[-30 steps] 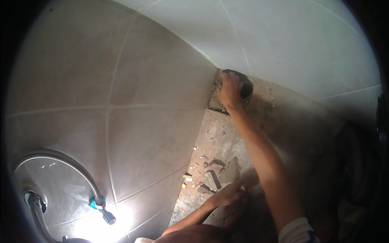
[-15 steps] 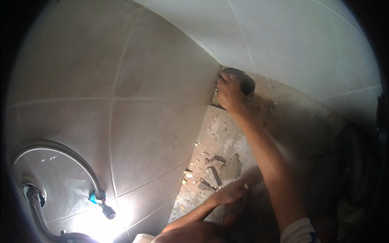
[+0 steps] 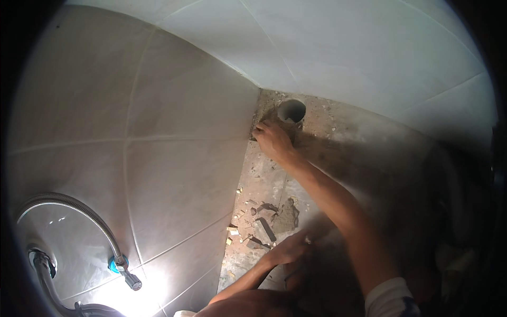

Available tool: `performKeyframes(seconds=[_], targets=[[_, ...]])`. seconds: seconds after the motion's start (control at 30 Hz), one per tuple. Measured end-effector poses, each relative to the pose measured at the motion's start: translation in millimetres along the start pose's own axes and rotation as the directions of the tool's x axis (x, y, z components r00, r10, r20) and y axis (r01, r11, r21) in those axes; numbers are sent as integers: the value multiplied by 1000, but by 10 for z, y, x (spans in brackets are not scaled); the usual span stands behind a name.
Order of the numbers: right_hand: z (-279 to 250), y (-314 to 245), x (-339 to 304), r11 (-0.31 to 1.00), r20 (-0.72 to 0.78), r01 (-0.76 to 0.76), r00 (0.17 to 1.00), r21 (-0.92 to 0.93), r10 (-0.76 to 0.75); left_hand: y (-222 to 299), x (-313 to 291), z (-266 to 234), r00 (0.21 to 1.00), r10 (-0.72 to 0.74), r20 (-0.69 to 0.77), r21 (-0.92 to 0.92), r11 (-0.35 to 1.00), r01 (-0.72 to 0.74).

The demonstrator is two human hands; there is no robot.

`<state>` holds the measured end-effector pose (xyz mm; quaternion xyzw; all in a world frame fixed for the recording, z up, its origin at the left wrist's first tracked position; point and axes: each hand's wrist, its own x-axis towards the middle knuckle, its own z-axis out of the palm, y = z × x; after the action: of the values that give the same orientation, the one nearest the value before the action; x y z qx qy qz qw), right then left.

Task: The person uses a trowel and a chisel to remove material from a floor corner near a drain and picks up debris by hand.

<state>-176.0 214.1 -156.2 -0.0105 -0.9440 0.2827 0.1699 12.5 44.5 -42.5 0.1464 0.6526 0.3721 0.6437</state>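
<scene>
My right hand (image 3: 273, 139) reaches down to the rough strip of floor in the corner. Its fingers are pinched together low against the left wall, and what they hold, if anything, is hidden beneath them. Just beyond this hand is the round drain pipe opening (image 3: 292, 111), with crumbs of mortar about it. Nearer to me, my left hand (image 3: 290, 250) is low over the floor beside broken tile pieces (image 3: 265, 229). Its fingers run into deep shadow, so their hold does not show. A small pale spot shows at its knuckles, too small to name.
Large grey tiles cover the left wall (image 3: 179, 179) and the far wall (image 3: 343, 58). At the lower left, a braided metal hose (image 3: 79, 204) joins a small valve (image 3: 128, 276) beside a bright light. A curved chrome pipe (image 3: 48, 282) leaves the wall there. The right side is dark.
My right hand has moved off the drain opening to its near left side, uncovering the hole. The whole view has shifted a little. My left hand stays by the broken pieces.
</scene>
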Motion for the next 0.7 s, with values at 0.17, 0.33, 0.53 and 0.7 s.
performKeyframes(seconds=[0.17,0.33,0.53,0.7], targets=[[-50,215,-64,982,-12,183,983,44,-183,49,37,39,1000,-4,18,-15,1000,4],[-281,137,-58,966,254,257,934,5,-250,21,-15,5,1000,2,-31,50,999,-1],[-439,165,-4,971,464,239,858,14,-218,-39,-7,15,999,37,-33,31,999,-36],[-271,250,-86,970,356,241,905,18,-232,-47,-4,43,1000,28,-9,-21,999,-28]])
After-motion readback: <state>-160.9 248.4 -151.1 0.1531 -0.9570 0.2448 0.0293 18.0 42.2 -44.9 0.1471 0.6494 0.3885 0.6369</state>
